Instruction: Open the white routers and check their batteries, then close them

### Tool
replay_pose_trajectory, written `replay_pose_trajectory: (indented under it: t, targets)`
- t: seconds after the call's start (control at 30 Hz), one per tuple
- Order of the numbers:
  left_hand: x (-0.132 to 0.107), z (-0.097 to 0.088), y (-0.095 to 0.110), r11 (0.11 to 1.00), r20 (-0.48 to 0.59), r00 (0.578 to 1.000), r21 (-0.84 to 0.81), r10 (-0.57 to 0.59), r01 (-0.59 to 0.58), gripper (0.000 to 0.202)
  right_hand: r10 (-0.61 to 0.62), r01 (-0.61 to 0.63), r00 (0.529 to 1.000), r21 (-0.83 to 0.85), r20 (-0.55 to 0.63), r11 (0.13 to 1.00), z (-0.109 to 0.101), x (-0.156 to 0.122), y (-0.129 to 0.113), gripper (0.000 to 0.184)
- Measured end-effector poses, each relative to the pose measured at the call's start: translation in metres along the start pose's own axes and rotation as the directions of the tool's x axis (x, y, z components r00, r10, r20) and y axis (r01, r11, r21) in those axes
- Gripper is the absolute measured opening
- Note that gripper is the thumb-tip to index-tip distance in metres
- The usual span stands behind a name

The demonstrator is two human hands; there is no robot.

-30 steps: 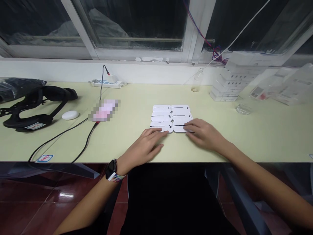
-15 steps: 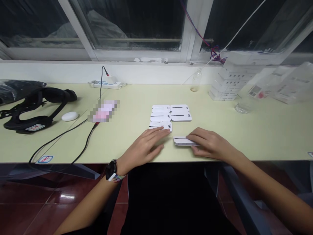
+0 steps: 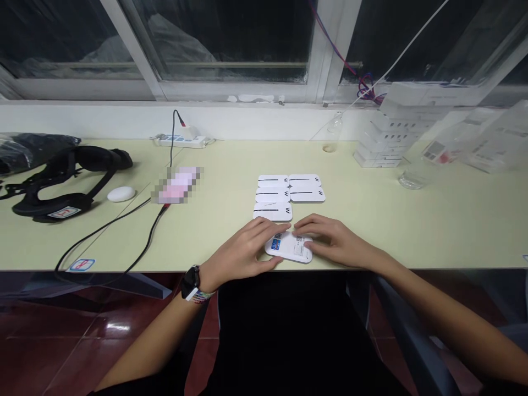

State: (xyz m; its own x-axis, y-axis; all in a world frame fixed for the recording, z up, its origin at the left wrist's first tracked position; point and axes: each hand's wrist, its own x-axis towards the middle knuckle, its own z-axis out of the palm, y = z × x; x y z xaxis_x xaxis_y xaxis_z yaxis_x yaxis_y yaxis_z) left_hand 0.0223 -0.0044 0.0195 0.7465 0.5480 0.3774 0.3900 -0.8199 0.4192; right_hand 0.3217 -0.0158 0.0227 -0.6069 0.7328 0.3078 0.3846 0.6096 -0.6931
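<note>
1. Dark glass windows with white frames (image 3: 231, 41) stand behind your long, pale yellow-green table (image 3: 231, 170).
2. One thin, flat white block with round corners, small print and a blue sticker (image 3: 289, 251) is near the table's front edge, between your hands. You have its sticker side facing up. I can't tell if it touches the table.
3. Your left hand (image 3: 249, 247) pinches its left end, fingers on the far side and thumb on the near side.
4. Your right hand (image 3: 340, 242) has its fingers bent and a bit apart, with tips at the right end. I can't tell if they pinch.
5. Just past your hands lie five flat white blocks with black lines (image 3: 273, 209): three on the left, two on the right.
6. Far to your right is a stack of white boxes (image 3: 381, 146). To your left is a smooth white oval thing (image 3: 121, 193).
</note>
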Motion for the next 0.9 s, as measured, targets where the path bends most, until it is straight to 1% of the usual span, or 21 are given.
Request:
replay_pose_trajectory:
  t: [0.1,0.23,0.3,0.37,0.43,0.47,0.57,0.7,0.77,0.83,0.9]
  targets:
    - [0.0,0.0,0.001,1.0,0.006,1.0,0.002,-0.013,0.013,0.066,-0.051,0.056,0.996,-0.067,0.075,0.996,-0.01,-0.013,-0.005,0.036]
    - [0.0,-0.001,0.002,1.0,0.015,0.999,-0.01,-0.029,0.029,0.066,-0.092,0.112,0.991,-0.234,0.095,0.966,-0.011,-0.023,-0.011,0.03]
    - [-0.001,0.0,0.001,0.997,0.025,0.998,-0.041,-0.059,0.06,0.075,-0.099,0.132,0.988,-0.312,0.119,0.941,-0.009,-0.023,-0.014,0.029]
    - [-0.002,0.0,0.001,0.992,0.037,0.995,-0.076,-0.094,0.097,0.091,-0.118,0.169,0.982,-0.403,0.148,0.899,-0.008,-0.021,-0.017,0.028]
    - [-0.002,0.0,0.0,0.987,0.053,0.99,-0.096,-0.127,0.132,0.104,-0.155,0.231,0.97,-0.51,0.188,0.829,-0.007,-0.019,-0.019,0.027]
    - [-0.002,0.0,0.0,0.985,0.061,0.988,-0.098,-0.14,0.145,0.107,-0.175,0.27,0.96,-0.559,0.218,0.784,-0.006,-0.017,-0.02,0.027]
    - [-0.002,-0.001,0.001,0.984,0.068,0.986,-0.091,-0.149,0.155,0.109,-0.208,0.379,0.922,-0.657,0.326,0.652,-0.006,-0.012,-0.024,0.026]
    - [-0.002,-0.001,0.002,0.985,0.076,0.987,-0.088,-0.139,0.146,0.112,-0.212,0.498,0.866,-0.737,0.453,0.457,-0.002,-0.004,-0.03,0.034]
    - [-0.003,0.0,0.001,0.987,0.069,0.99,-0.092,-0.125,0.131,0.113,-0.237,0.534,0.845,-0.76,0.479,0.37,0.003,-0.001,-0.032,0.035]
    - [-0.003,0.001,0.0,0.988,0.062,0.992,-0.102,-0.114,0.12,0.112,-0.275,0.543,0.838,-0.77,0.471,0.336,0.009,0.001,-0.033,0.033]
    - [-0.003,0.001,-0.001,0.985,0.062,0.991,-0.116,-0.12,0.127,0.109,-0.304,0.53,0.842,-0.791,0.446,0.307,0.015,0.001,-0.032,0.032]
